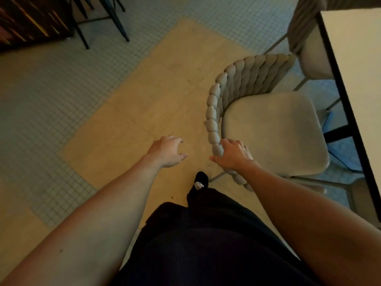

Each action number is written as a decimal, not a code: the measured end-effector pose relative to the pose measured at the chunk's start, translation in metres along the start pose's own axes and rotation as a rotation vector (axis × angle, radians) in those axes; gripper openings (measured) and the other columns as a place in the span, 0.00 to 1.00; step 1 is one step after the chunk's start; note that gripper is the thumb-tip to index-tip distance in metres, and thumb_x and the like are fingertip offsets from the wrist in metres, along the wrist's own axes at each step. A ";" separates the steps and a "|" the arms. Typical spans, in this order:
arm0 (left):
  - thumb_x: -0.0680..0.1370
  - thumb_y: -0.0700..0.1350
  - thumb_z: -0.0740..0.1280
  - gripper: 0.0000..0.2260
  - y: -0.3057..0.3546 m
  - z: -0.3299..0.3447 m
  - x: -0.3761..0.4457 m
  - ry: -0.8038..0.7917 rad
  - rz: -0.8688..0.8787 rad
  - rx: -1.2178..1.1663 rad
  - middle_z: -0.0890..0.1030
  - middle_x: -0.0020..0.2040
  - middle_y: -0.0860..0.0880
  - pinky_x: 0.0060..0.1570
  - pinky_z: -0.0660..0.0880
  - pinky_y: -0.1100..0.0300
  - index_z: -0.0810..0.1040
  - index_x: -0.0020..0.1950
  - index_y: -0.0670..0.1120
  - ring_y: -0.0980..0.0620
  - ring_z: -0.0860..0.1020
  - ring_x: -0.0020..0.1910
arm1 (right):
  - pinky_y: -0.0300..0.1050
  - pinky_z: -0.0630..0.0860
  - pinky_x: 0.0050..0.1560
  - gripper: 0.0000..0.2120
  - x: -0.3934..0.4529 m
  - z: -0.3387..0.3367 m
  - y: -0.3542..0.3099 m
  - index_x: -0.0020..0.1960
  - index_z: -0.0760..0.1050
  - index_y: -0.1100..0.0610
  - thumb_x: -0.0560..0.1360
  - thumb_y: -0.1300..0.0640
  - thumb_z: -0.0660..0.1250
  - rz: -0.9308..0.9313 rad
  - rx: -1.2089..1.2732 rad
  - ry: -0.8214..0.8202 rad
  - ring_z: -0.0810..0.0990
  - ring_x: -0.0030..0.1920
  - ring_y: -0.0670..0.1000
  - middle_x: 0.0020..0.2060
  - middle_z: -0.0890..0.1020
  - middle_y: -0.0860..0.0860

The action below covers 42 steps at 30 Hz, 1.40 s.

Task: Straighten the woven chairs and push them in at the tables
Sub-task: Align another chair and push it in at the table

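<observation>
Right hand [232, 155] is on the beige chair with the thick woven rope backrest [243, 79], fingers draped over the near end of that curved back, thumb out to the left of it, so it is grasping the rim of the weave. The left hand [167, 150] hangs in the air above the floor, well left of the chair, fingers loosely curled and holding nothing at all. The chair sits in the right half of the view, its pale padded seat [274, 133] turned towards the white table with the black edge [354, 65] along the right border; the far edge of the seat lies just beside the table edge, and whether any of it reaches under the top is hard to tell. A thin metal chair leg [218, 176] shows below the right wrist. A second beige chair with a ribbed back [303, 23] stands further up along the same table, partly cut off by it. Underfoot there is a tan smooth floor panel [156, 96] set into small grey mosaic tiles [45, 96]. The person's dark trousers [206, 244] fill the bottom centre, with a black shoe [201, 178] stepping forward between the arms. Dark chair legs [121, 23] stand at the top left, next to a dark striped cabinet front [26, 19]
</observation>
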<state>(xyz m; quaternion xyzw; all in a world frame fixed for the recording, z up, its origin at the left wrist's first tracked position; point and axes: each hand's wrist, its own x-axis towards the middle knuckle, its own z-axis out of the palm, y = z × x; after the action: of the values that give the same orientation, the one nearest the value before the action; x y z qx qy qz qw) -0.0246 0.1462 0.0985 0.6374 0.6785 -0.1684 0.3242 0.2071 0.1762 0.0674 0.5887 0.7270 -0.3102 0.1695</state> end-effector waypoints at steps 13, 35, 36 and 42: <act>0.80 0.62 0.63 0.30 0.012 -0.095 0.111 -0.084 0.311 0.257 0.65 0.77 0.48 0.71 0.64 0.48 0.65 0.77 0.49 0.45 0.62 0.75 | 0.58 0.66 0.70 0.37 0.043 -0.032 -0.010 0.74 0.66 0.52 0.74 0.30 0.64 0.278 0.227 0.061 0.67 0.72 0.60 0.71 0.72 0.54; 0.76 0.67 0.65 0.34 0.063 -0.129 0.258 -0.091 1.076 0.967 0.63 0.77 0.46 0.75 0.53 0.39 0.64 0.77 0.52 0.44 0.57 0.77 | 0.61 0.68 0.68 0.32 0.081 0.022 -0.073 0.73 0.64 0.51 0.77 0.34 0.65 0.857 0.655 0.077 0.71 0.68 0.61 0.67 0.76 0.55; 0.76 0.67 0.65 0.34 0.066 -0.128 0.262 -0.102 1.077 1.002 0.64 0.77 0.46 0.75 0.52 0.37 0.63 0.77 0.52 0.44 0.57 0.77 | 0.61 0.68 0.67 0.31 0.083 0.023 -0.073 0.72 0.65 0.51 0.77 0.34 0.65 0.860 0.658 0.080 0.71 0.68 0.61 0.66 0.76 0.55; 0.80 0.64 0.61 0.25 0.081 -0.109 0.283 -0.169 1.038 1.085 0.70 0.71 0.46 0.69 0.46 0.24 0.68 0.74 0.56 0.43 0.58 0.76 | 0.62 0.66 0.70 0.30 0.097 0.040 -0.067 0.72 0.65 0.52 0.79 0.34 0.61 0.867 0.679 0.113 0.69 0.69 0.61 0.68 0.76 0.55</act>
<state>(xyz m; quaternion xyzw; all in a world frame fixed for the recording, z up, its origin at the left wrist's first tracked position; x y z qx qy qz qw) 0.0358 0.4409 0.0085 0.9302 0.0857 -0.3530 0.0535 0.1142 0.2155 -0.0047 0.8713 0.2854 -0.3970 0.0432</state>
